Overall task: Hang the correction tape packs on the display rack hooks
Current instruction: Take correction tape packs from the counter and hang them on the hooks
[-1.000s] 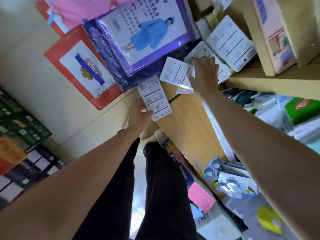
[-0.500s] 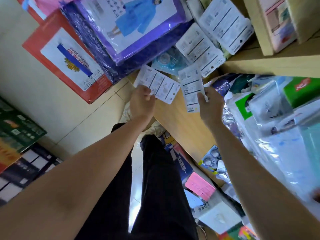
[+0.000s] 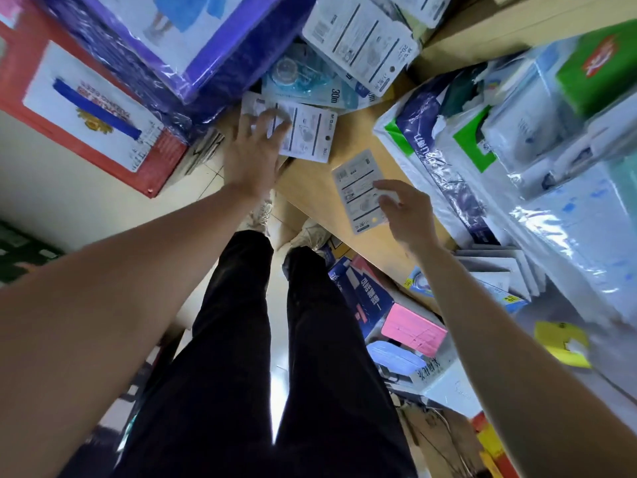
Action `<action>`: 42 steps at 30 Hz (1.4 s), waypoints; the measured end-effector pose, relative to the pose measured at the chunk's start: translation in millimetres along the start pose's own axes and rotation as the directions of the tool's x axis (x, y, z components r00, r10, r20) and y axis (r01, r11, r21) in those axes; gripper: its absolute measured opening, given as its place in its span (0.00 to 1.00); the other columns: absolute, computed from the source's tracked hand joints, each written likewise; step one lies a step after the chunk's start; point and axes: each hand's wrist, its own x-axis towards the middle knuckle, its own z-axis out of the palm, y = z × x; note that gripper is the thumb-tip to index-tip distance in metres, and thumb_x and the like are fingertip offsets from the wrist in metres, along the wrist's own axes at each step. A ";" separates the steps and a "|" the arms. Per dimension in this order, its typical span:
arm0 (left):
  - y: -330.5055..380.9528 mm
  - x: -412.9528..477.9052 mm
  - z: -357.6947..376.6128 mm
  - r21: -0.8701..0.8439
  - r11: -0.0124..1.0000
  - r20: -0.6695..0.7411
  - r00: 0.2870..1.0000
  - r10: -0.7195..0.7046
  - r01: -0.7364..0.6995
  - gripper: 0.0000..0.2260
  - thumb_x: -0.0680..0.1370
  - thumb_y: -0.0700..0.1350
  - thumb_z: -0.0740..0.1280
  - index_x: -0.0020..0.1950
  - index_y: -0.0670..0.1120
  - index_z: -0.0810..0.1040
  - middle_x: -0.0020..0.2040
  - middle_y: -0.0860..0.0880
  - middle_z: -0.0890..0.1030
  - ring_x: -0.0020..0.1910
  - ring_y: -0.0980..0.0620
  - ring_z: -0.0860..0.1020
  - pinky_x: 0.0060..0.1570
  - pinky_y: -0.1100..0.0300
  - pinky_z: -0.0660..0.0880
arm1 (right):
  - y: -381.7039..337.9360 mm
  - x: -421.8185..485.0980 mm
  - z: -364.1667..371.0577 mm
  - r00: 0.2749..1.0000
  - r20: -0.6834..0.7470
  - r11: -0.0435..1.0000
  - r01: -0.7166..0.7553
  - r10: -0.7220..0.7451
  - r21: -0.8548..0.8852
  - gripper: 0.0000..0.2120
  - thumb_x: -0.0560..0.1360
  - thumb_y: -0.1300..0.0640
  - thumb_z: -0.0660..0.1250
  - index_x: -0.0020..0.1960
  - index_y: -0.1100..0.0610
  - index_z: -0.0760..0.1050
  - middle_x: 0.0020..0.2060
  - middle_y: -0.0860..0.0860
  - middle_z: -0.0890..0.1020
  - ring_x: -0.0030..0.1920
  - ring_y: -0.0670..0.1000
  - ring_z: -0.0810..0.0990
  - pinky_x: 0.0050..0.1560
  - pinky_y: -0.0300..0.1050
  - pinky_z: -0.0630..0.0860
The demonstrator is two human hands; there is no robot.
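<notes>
Correction tape packs (image 3: 358, 39) lie loose at the far end of the wooden board (image 3: 348, 146). None is on a hook, and no display rack hook is in view.

The right hand (image 3: 408, 215) pinches the right-hand pack (image 3: 356, 188) by its near edge, one finger stretched over the printed back, and holds it over the middle of the board. The left hand (image 3: 253, 150) is open, its fingers spread flat on the left-hand pack (image 3: 306, 134) at the board's far left corner, just beside the purple raincoat bag (image 3: 213, 56). I cannot tell whether the thumb is under the card.

The step in hand looks like gathering packs for hanging. It would go best to lift the left-hand pack by an edge without dragging its neighbours, then turn each card so its hang hole leads. A grip close to that hole, with the card square to the hook, should let one pack slide on at a time.

Just beyond the left hand, the blue pack (image 3: 310, 84) reads "30m" on its front. The card backs carry barcodes and print too small to read. Under the board's near edge, a blue box (image 3: 368, 298) bears white Chinese characters, too blurred to read. At the far right, a green packet (image 3: 599, 60) shows a red logo.
</notes>
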 end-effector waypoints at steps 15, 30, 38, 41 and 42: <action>24.1 -17.8 -2.5 -0.571 0.781 -0.088 0.927 -0.365 0.253 0.10 0.80 0.52 0.65 0.51 0.50 0.84 0.44 0.52 0.85 0.43 0.49 0.82 0.40 0.55 0.74 | 8.7 -19.5 5.1 0.992 0.070 0.886 -0.124 0.103 0.446 0.25 0.68 0.69 0.70 0.65 0.62 0.76 0.49 0.57 0.84 0.48 0.51 0.83 0.52 0.46 0.79; 22.0 -22.4 18.8 -0.762 0.379 0.382 0.838 -0.390 0.525 0.07 0.73 0.42 0.71 0.51 0.46 0.81 0.41 0.52 0.83 0.40 0.56 0.81 0.41 0.61 0.75 | 0.3 14.3 5.4 0.983 -0.140 0.912 -0.056 0.123 0.406 0.17 0.75 0.58 0.71 0.31 0.54 0.71 0.26 0.44 0.70 0.30 0.43 0.65 0.36 0.40 0.65; 35.8 -40.9 -6.2 -0.790 0.366 0.376 0.860 -0.345 0.492 0.02 0.78 0.38 0.69 0.49 0.44 0.79 0.37 0.51 0.78 0.32 0.63 0.74 0.32 0.72 0.67 | 5.0 -2.7 -3.8 0.981 -0.097 0.864 -0.100 0.169 0.493 0.19 0.73 0.49 0.73 0.36 0.64 0.76 0.34 0.58 0.73 0.36 0.53 0.69 0.37 0.49 0.67; 43.6 -49.9 -25.2 -0.825 0.286 0.397 0.860 -0.321 0.488 0.03 0.78 0.36 0.69 0.49 0.44 0.79 0.40 0.45 0.77 0.36 0.56 0.73 0.34 0.68 0.68 | 7.5 -13.7 -9.2 0.982 -0.075 0.826 -0.106 0.176 0.553 0.27 0.68 0.41 0.75 0.38 0.67 0.74 0.35 0.57 0.68 0.38 0.54 0.64 0.39 0.51 0.61; 46.9 -53.5 -32.1 -0.828 0.242 0.429 0.848 -0.310 0.507 0.03 0.78 0.37 0.69 0.49 0.44 0.79 0.41 0.46 0.77 0.37 0.55 0.73 0.35 0.66 0.68 | 6.8 -19.5 -11.1 0.983 -0.058 0.808 -0.107 0.172 0.580 0.28 0.67 0.39 0.76 0.40 0.66 0.75 0.36 0.57 0.68 0.39 0.54 0.64 0.40 0.51 0.62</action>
